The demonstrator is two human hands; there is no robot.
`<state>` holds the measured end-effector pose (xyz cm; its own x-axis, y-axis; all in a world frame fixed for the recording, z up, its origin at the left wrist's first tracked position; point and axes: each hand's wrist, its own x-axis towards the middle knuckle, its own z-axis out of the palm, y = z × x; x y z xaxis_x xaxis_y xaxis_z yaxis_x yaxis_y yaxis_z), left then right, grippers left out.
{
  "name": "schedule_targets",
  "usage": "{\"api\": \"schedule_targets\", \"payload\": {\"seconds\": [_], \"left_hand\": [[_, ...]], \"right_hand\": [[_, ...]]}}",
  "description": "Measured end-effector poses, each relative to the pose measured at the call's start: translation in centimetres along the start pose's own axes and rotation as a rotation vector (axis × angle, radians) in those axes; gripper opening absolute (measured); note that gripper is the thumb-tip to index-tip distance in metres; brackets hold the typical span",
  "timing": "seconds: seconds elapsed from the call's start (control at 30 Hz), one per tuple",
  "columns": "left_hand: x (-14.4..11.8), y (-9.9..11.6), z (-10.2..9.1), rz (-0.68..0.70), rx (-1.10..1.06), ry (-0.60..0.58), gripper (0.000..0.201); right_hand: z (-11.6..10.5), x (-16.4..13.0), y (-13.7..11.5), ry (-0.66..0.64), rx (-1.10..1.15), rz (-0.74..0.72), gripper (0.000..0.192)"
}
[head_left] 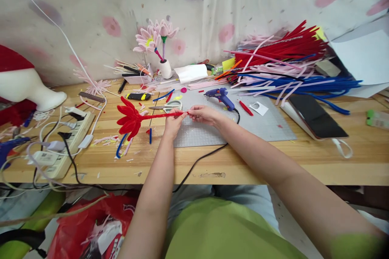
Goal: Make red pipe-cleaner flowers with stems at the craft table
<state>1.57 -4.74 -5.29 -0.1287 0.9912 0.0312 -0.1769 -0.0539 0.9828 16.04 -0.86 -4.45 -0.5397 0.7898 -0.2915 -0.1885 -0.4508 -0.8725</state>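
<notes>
Both forearms bare, no sleeves past the elbow. Left hand [174, 123] and right hand [203, 114]: no gloves, rings or watch visible. Lime-green top, short sleeve edge showing at right upper arm. Light grey-blue trousers at the lap.

I see bare wood along the table [249, 166] front edge; scissors [166, 107] and glue gun [221, 97] crowd just behind my hands, its black cord [200, 160] crossing the front, power strip [68, 139] blocking left
</notes>
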Motion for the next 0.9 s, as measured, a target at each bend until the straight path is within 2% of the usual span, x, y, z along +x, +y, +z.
{"api": "schedule_targets", "payload": {"seconds": [0.23,0.3,0.43,0.63,0.9], "left_hand": [[-0.3,0.8,0.4,-0.233,-0.141,0.030,0.040],[-0.2,1.0,0.3,-0.263,-0.160,0.039,0.044],[-0.2,1.1,0.3,-0.246,-0.190,0.054,0.047],[-0.2,1.2,0.5,-0.216,-0.220,0.049,0.043],[-0.1,0.7,0.8,-0.134,-0.223,0.072,0.040]], "right_hand": [[0.1,0.2,-0.1,0.044,-0.117,-0.085,0.027],[0.2,0.0,-0.2,0.028,-0.133,-0.081,0.026],[0.3,-0.7,-0.3,0.002,-0.187,-0.146,0.029],[1.0,-0.8,-0.2,0.098,-0.376,-0.330,0.027],[1.8,0.0,0.6,0.194,-0.266,-0.382,0.026]]}}
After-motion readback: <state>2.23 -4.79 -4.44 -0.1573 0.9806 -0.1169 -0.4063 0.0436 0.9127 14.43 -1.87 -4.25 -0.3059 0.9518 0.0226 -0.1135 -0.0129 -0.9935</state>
